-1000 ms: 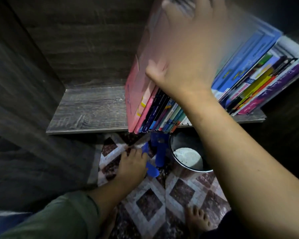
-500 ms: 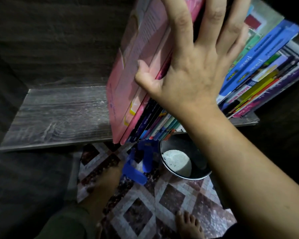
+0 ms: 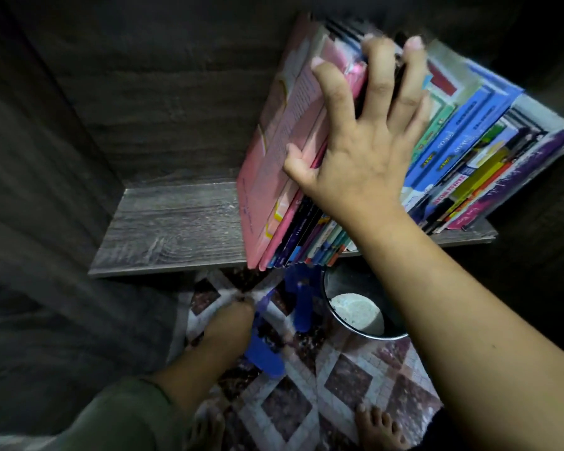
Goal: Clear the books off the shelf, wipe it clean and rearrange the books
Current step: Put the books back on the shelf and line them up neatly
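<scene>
— Since half a second back, what's changed?

— My right hand (image 3: 355, 151) now sits fully in frame. The fingertips that ran off the top edge now show, bent over the top of the pink book (image 3: 274, 164) and its neighbours, with the thumb pressed on the pink cover. A second back it was just a blur up there, so reach has become grip.

— Gripping what, exactly?

— The left end of the books (image 3: 469, 151), the leaning row in the upper right of the frame. Fingers are spread wide, tips hooked over the top edges. Every book is on the shelf (image 3: 170, 229) yet.

— Has the row moved?

— Can't swear to it, because the view shifted. The tops tilt toward the right as before.

— Left hand?

— My left hand (image 3: 232, 323) is at lower centre, down at the floor (image 3: 345, 382) beside a blue thing (image 3: 264, 359), and it's blurred. A second ago the fingers lay by that blue piece. Now I can't tell whether it's holding or only touching.

— Anything else?

— A metal bowl (image 3: 372, 336) with a white lump in it sits just under the shelf's front edge, same spot.

— What does that mean for the task?

— I'd judge clearing has barely begun. No book is off, and wiping and rearranging are all ahead. The grip looks set to pull a clump out, and the rest may slump left once it goes.
</scene>
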`<action>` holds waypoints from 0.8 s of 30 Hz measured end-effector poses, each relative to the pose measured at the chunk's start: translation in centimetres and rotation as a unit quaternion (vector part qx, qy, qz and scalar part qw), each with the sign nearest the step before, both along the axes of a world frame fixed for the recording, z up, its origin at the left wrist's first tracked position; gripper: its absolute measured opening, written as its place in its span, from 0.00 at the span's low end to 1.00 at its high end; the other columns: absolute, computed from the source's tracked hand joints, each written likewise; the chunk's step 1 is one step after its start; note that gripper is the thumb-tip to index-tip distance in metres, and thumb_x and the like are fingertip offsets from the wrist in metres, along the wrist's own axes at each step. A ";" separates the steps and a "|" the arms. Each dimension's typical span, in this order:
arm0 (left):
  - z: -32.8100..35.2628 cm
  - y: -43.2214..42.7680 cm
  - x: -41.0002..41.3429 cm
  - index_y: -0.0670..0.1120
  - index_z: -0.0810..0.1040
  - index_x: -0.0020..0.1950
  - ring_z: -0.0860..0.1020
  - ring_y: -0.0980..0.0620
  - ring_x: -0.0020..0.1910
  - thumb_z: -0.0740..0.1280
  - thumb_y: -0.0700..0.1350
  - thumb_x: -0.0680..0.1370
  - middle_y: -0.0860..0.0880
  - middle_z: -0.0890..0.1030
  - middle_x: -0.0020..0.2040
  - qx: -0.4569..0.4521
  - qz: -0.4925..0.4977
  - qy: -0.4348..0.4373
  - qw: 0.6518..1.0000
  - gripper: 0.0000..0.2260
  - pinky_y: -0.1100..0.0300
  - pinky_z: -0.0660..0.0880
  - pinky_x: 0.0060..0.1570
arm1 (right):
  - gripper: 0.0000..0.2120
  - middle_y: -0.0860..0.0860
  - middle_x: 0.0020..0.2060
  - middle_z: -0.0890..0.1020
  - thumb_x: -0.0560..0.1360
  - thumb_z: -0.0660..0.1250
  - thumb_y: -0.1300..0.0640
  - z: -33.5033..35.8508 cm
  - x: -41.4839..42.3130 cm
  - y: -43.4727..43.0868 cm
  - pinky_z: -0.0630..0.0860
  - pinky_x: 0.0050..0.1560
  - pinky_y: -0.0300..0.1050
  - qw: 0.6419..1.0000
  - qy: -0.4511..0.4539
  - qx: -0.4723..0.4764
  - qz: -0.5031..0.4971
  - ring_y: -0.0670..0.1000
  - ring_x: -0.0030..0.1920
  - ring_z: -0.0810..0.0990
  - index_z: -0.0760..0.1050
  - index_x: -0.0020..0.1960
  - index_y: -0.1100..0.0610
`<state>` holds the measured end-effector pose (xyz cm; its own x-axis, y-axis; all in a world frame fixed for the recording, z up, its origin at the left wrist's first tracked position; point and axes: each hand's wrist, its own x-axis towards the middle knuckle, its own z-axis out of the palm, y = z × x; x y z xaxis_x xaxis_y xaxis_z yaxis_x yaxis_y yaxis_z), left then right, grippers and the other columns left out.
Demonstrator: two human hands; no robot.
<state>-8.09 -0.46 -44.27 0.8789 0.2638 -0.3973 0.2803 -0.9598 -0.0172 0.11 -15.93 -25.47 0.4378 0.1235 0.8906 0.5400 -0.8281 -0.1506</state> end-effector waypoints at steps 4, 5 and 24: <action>5.3 0.4 -1.8 0.45 0.72 0.60 0.78 0.41 0.57 0.63 0.43 0.76 0.43 0.79 0.57 0.060 -0.004 -0.043 0.997 0.13 0.51 0.75 0.53 | 0.38 0.60 0.73 0.63 0.63 0.71 0.37 3.6 2.3 0.5 0.58 0.68 0.68 0.990 0.110 -0.082 -0.028 0.67 0.74 0.55 0.68 0.69 0.48; 7.1 0.6 -2.3 0.45 0.72 0.60 0.79 0.41 0.57 0.65 0.45 0.77 0.43 0.80 0.57 0.071 0.002 -0.065 0.995 0.12 0.51 0.76 0.52 | 0.38 0.59 0.74 0.62 0.63 0.71 0.38 3.7 1.6 0.4 0.57 0.69 0.68 0.989 0.124 -0.084 -0.021 0.67 0.75 0.54 0.67 0.69 0.48; 28.3 9.2 -2.9 0.45 0.79 0.53 0.78 0.39 0.56 0.66 0.40 0.72 0.39 0.80 0.56 0.113 0.213 -0.236 0.941 0.10 0.52 0.73 0.53 | 0.42 0.59 0.74 0.59 0.62 0.74 0.39 3.7 1.2 -0.4 0.53 0.70 0.68 0.985 0.136 -0.102 0.009 0.67 0.75 0.50 0.64 0.72 0.49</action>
<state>-10.94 8.72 -15.93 0.7389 0.6631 0.1195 0.6664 -0.7454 0.0157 1.33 -16.31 -21.79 0.6538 0.2977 0.6956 0.5167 -0.8473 -0.1230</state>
